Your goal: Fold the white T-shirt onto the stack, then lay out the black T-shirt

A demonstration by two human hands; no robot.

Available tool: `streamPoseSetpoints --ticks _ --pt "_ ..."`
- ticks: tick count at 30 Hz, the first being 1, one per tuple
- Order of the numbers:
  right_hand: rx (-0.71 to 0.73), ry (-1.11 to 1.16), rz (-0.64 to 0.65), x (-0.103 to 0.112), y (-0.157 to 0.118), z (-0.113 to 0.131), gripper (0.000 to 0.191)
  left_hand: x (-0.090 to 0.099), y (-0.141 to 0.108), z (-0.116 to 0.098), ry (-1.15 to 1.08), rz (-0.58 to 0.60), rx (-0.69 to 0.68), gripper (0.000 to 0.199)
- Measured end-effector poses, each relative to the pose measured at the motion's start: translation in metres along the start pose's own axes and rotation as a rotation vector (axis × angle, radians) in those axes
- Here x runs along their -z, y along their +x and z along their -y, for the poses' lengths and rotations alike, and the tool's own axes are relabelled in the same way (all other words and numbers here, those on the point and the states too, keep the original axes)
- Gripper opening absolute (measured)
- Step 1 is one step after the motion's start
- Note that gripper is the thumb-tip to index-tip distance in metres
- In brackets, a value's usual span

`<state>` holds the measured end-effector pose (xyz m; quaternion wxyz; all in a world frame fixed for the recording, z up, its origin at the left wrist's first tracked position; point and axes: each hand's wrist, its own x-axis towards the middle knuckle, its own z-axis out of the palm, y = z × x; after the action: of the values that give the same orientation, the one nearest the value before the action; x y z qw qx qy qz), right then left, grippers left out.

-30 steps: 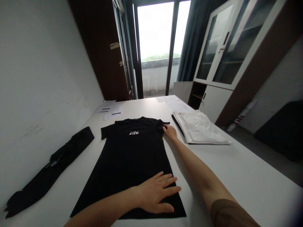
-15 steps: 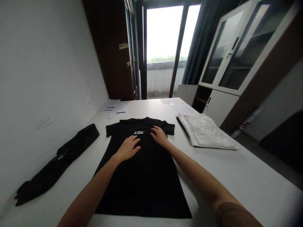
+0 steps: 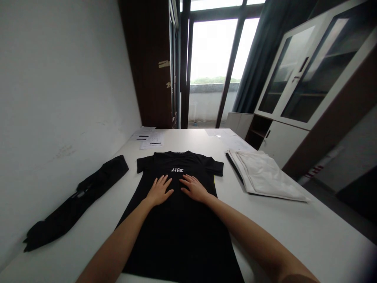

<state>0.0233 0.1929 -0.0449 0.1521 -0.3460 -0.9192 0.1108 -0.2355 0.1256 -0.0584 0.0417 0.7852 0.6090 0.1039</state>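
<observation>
A black T-shirt (image 3: 179,236) lies spread flat on the white table, its neckline at the far end and its hem toward me. A small white print (image 3: 177,170) marks its chest. My left hand (image 3: 159,191) rests on the shirt just below the print, fingers spread. On the right side of the chest lies my right hand (image 3: 193,188), palm down with fingers stretched out. Neither hand grips the cloth. A bit of yellow (image 3: 214,179) shows at the shirt's right edge below the sleeve.
Along the wall at left lies a folded black garment (image 3: 79,196). A stack of folded white cloth (image 3: 268,173) sits at right, with something black under it. Papers (image 3: 151,139) lie at the table's (image 3: 294,236) far left, more at the far right. A glass-door cabinet (image 3: 294,78) stands beyond.
My right hand has slid toward me and leftward over the shirt, now level with my left hand. The left hand moved slightly off the print. The view has shifted a little.
</observation>
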Motion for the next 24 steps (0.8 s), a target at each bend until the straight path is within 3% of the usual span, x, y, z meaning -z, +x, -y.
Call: streamPoseSetpoints --ticks 13,24 --pt "0.070 -0.008 0.031 0.007 -0.022 0.012 0.052 0.003 -0.002 -0.005 0.009 0.018 0.028 0.070" --pt "0.078 0.046 0.064 0.014 -0.045 0.013 0.053 0.013 -0.008 -0.008 -0.034 -0.031 0.036 0.056"
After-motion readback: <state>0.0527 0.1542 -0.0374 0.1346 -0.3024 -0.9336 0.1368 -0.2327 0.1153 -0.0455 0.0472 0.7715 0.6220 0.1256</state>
